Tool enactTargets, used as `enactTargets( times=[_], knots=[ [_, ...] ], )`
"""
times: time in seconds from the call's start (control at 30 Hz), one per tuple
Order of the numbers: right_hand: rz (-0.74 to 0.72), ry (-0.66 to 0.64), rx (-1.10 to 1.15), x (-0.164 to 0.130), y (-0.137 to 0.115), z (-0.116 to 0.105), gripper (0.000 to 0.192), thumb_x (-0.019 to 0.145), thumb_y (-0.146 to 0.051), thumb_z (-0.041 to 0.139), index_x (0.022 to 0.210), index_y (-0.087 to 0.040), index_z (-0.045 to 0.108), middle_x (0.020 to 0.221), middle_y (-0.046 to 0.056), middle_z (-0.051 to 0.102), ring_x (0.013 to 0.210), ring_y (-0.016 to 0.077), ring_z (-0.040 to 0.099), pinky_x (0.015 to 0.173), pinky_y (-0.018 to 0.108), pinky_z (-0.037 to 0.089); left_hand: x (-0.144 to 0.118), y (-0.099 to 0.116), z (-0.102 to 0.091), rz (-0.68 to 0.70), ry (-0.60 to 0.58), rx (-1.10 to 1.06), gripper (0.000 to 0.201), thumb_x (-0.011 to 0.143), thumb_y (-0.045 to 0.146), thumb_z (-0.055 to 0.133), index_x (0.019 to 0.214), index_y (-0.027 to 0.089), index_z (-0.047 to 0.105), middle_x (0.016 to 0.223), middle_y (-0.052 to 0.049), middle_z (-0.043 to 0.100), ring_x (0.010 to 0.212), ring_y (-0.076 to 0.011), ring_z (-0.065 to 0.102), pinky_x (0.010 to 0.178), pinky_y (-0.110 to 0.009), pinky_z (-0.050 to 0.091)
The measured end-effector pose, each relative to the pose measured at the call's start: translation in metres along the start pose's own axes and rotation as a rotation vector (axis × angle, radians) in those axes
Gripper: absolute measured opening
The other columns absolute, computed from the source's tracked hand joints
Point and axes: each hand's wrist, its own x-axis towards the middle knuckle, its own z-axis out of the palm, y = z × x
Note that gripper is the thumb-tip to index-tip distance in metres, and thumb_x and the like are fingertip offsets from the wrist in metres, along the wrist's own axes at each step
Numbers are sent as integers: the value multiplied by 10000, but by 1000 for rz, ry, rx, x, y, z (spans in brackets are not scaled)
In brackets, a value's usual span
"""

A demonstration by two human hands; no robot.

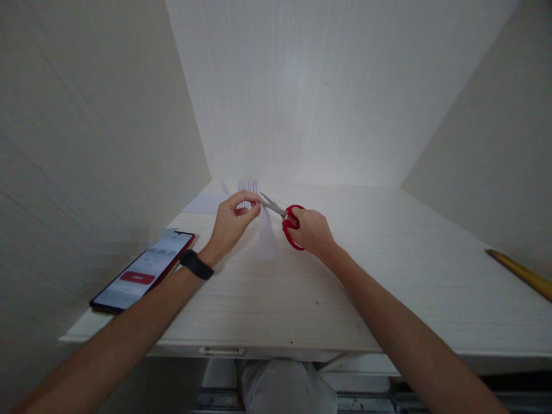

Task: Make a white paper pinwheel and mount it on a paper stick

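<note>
A strip of white paper hangs down from the pinched thumb and fingertips of my left hand, its wider lower end near the tabletop. My right hand is wrapped round the red handles of a pair of scissors. The scissor blades are parted and point left, their tips close to my left fingertips and the top of the strip. Whether the blades touch the paper I cannot tell. Behind my left hand lie several thin paper strips, partly hidden by my fingers.
On the left of the white table lies a phone with a timer on its screen, beside my left forearm. A flat sheet of paper rests at the back left. At the right edge is a yellow, ruler-like piece. Walls enclose three sides.
</note>
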Motion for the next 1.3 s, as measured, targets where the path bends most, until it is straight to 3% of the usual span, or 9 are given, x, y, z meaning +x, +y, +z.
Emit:
enactTargets(
  times=[0.9, 1.3],
  knots=[
    [-73, 33, -98, -2, 4, -6, 254, 792, -377, 461, 798, -182, 624, 707, 48, 670, 595, 155, 562, 525, 274, 192, 4, -3, -3, 18, -47, -57, 65, 675, 177, 623, 735, 171, 645, 811, -26, 632, 786, -151, 576, 613, -226, 454],
    [-71, 18, -110, -2, 7, -7, 257, 781, -377, 455, 775, -187, 628, 687, 47, 662, 585, 159, 563, 523, 274, 190, 5, -1, -7, 43, -60, 37, 64, 708, 206, 618, 751, 174, 654, 840, -35, 644, 802, -157, 582, 638, -239, 455]
  ],
)
